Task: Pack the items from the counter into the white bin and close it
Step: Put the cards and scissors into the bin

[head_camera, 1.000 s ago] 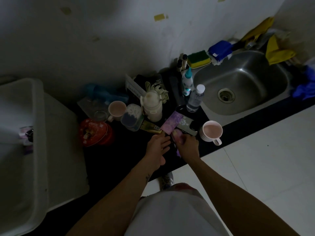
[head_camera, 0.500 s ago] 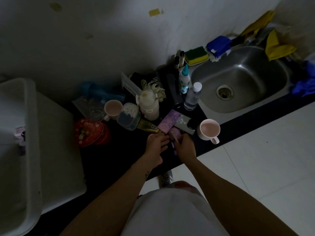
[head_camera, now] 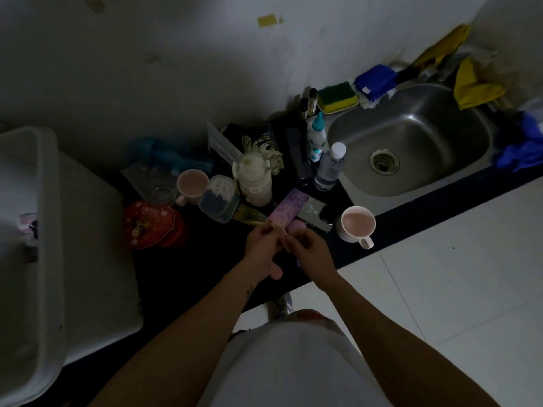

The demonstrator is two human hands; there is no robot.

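Left hand (head_camera: 263, 251) pinches purple box (head_camera: 289, 210) at its near end; right hand (head_camera: 308, 251) curls round pink item (head_camera: 296, 226). Hazard: a careless lift could knock mug (head_camera: 357, 226), just right at the surface (head_camera: 205, 274) edge, to the floor.

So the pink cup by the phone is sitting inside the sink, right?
No. The pink cup stands on the black counter beside the phone, outside the sink. The head view shows it.

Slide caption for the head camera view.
Left hand and right hand, gripping a pink item, meet by the purple box.
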